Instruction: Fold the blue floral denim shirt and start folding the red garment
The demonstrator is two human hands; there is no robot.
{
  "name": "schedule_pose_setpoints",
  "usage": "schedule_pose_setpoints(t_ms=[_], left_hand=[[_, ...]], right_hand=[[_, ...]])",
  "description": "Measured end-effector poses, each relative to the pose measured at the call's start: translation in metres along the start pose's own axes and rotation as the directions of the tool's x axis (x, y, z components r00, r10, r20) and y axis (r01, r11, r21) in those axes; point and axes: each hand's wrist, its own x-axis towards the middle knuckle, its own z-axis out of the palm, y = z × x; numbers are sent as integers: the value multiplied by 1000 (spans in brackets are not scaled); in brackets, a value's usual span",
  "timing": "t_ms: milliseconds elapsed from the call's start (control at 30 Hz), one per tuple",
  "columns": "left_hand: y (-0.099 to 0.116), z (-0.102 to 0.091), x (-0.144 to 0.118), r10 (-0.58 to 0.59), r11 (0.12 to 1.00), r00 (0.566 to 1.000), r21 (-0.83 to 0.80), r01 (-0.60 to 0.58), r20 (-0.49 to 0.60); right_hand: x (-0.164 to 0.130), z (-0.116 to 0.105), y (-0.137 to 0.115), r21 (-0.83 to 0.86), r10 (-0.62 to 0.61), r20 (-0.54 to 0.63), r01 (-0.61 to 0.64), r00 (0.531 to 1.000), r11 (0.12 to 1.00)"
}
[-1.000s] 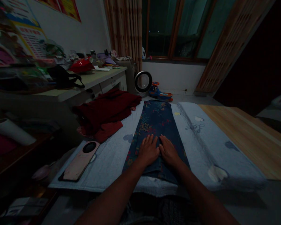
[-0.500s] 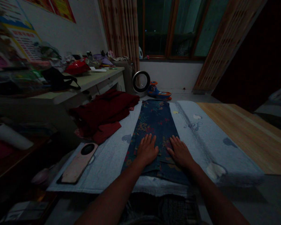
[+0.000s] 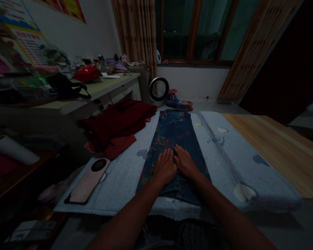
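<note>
The left hand [image 3: 165, 168] and right hand [image 3: 185, 163] lie close together on the dark flowery cloth [image 3: 176, 129], each grip flat and wide.

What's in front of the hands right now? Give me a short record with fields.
left hand: left hand palm down on a dark blue floral-print cloth garment
right hand: right hand palm down on the same garment, next to the left
under garment: pale blue patterned cloth
left of garment: heaped dark red cloth; flat pink phone with round black camera
far right: light wood-grain board
lighting: dim
</note>
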Motion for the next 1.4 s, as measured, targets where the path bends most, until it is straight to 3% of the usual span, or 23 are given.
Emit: schedule_pose_setpoints(t_ms=[133, 367, 800, 933, 1033, 1233, 1400], left_hand=[[0, 0, -1, -3, 1000, 1000, -8, 3, -3], [-4, -4, -1, -32, 999, 999, 0, 32, 34], [-59, -27, -5, -127, 988, 979, 107, 111, 158], [-48, -34, 12, -154, 979, 986, 142, 144, 64], [-29, -27, 28, -91, 994, 996, 54, 92, -21], [-11, 4, 33, 41, 996, 999, -73, -41, -2], [-11, 6, 27, 43, 998, 999, -55, -42, 21]], right_hand=[[-3, 13, 2, -37, 4, 10, -3, 1000, 999], [-3, 14, 4, -67, 9, 7, -9, 1000, 998], [-5, 7, -4, -66, 27, 18, -26, 999, 997], [-4, 8, -4, -60, 30, 20, -29, 999, 998], [-2, 10, -2, -56, 33, 26, -31, 999, 998], [-1, 4, 12, -44, -39, 99, 43, 994, 998], [4, -7, 29, -100, -47, 128, 60, 991, 993]])
